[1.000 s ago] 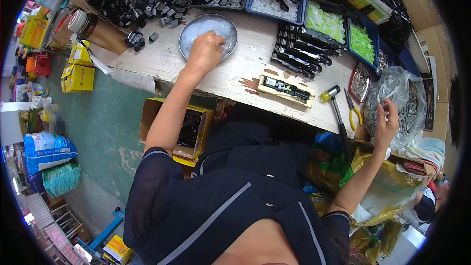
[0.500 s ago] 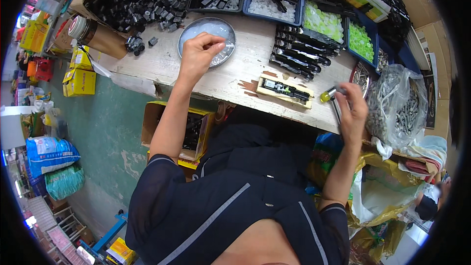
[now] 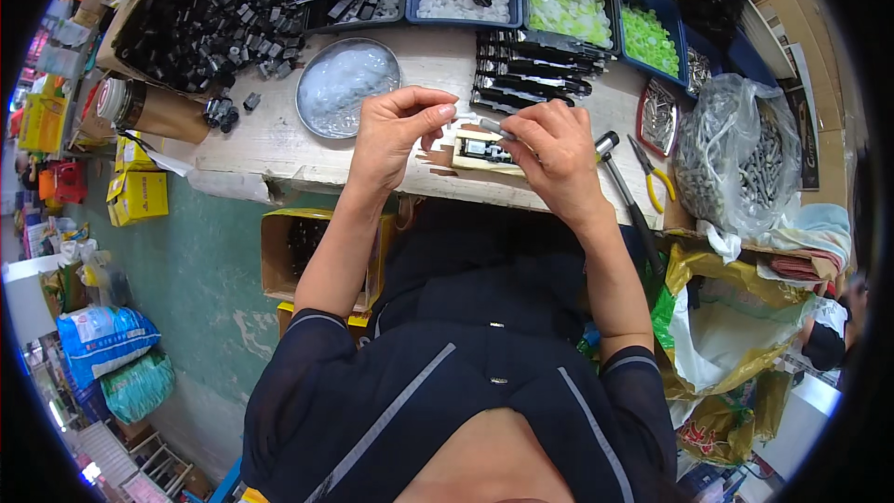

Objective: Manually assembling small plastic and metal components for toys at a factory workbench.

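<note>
My left hand [image 3: 399, 137] is pinched closed on a small whitish piece [image 3: 463, 118], too tiny to name. Facing it, my right hand [image 3: 561, 156] grips a small grey cylinder [image 3: 496, 129] between thumb and fingers. The two pieces nearly meet above a cream block [image 3: 463, 161]. In that block lies a black assembly [image 3: 484, 150], its right part hidden behind my right hand. Just behind, several black strip-shaped assemblies [image 3: 526, 65] lie in a row. Left of the block is a round metal dish [image 3: 300, 101] with clear, wet-looking stuff in it.
A hammer [image 3: 607, 145] and yellow-handled pliers [image 3: 655, 177] lie to the right. Beyond them are a red-rimmed tray of metal pins [image 3: 659, 118] and a clear bag of grey parts [image 3: 740, 172]. Bins of white caps [image 3: 463, 3] and green caps [image 3: 649, 40] line the back. A brown bottle [image 3: 168, 113] lies left.
My left hand has moved right, away from the round dish. From beside the hammer, my right hand has come left to the cream block with the grey cylinder. The view has shifted slightly.
</note>
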Demonstrator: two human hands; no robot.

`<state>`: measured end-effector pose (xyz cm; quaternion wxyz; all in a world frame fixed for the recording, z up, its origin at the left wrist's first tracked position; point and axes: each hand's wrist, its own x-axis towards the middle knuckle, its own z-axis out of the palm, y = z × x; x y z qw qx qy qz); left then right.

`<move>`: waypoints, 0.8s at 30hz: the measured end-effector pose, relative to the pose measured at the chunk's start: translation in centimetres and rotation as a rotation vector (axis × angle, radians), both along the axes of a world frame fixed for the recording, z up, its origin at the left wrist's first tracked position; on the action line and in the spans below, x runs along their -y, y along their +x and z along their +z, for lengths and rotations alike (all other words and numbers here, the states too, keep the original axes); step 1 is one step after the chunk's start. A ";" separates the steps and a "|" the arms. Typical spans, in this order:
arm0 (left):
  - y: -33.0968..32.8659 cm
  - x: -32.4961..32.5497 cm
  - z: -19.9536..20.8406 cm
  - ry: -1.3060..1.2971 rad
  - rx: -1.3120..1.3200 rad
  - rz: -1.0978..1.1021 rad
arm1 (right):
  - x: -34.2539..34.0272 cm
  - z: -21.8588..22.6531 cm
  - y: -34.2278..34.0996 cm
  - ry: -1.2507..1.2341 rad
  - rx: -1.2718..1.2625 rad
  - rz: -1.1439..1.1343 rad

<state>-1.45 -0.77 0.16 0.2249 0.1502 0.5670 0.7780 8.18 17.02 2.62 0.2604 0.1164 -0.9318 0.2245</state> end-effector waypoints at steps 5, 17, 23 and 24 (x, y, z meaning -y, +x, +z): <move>0.4 -0.5 0.3 -0.034 0.009 -0.040 | -0.2 0.1 0.1 0.042 -0.023 -0.015; 0.9 -1.5 0.6 -0.132 0.324 -0.214 | -0.4 0.0 1.3 0.310 -0.153 0.060; 1.5 -2.2 0.3 -0.203 0.274 -0.236 | -1.8 -0.8 2.1 0.080 -0.023 0.015; 1.7 -2.3 0.3 -0.238 0.235 -0.229 | -2.4 -0.9 2.4 0.011 0.033 -0.011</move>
